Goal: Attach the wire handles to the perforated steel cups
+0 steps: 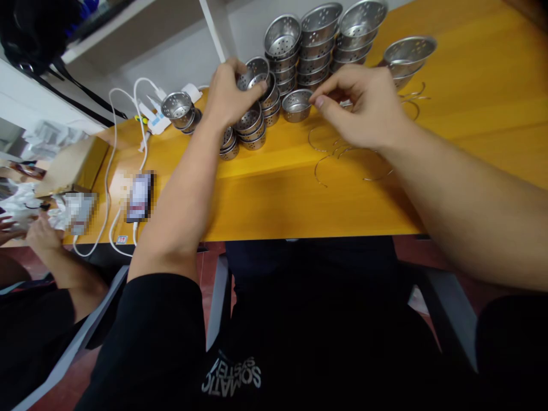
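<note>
My left hand [229, 94] is curled around the near side of a perforated metal cup [258, 69] at the top of a stack, thumb and fingers at its rim. Below that hand stand shorter stacks of similar cups [252, 128]. My right hand [363, 103] has thumb and index finger pinched together at the rim of a small perforated cup [297, 107], which sits low beside the stacks. Its other fingers are curled and partly hidden. Under my right wrist lie several thin bent wire pieces [319, 171].
Tall stacks of larger perforated cups [320, 43] line the back of the wooden table [265, 200], with another stack [409, 57] at right. A small stack [177, 109], power strip [159, 123], cables and a phone [139, 197] are at left. Another person's hand [43, 234] works at far left.
</note>
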Tool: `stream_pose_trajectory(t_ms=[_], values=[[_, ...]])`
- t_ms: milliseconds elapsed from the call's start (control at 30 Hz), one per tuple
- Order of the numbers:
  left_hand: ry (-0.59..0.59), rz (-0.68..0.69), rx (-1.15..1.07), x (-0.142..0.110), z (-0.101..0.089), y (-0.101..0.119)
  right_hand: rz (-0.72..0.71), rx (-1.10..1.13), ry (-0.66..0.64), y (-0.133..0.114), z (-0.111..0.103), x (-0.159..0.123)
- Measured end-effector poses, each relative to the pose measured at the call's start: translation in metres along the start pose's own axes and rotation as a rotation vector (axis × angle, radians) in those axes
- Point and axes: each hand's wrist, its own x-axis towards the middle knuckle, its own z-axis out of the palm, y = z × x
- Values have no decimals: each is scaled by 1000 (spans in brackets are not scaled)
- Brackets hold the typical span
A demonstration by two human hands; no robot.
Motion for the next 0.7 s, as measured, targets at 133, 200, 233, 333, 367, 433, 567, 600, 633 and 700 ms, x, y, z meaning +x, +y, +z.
stream_pose_trajectory(t_ms=[133,200,233,333,367,433,567,600,633,700], values=[[-46,88,66,-4,-6,7,16,-7,-20,-23,-7,2],[-79,138,10,-1,-9,3,34,-4,-27,-26,-9,3],[-96,170,-30,0,-11,2,45,-5,-26,-26,-9,3],[-34,289,-77,-12,-22,18,82,-27,-12,-24,-10,3],[47,356,-59,-22,-27,30,92,-34,-9,-23,-10,3],[193,620,-104,-49,-34,60,107,-49,12,-19,-13,4],[3,714,-208,-108,-29,105,89,-141,154,-3,-25,7],[-126,734,-200,-119,-21,106,69,-175,193,3,-31,8],[-229,728,-201,-127,-12,104,54,-205,230,7,-37,9],[-339,682,-223,-136,9,91,106,-225,242,15,-49,10]])
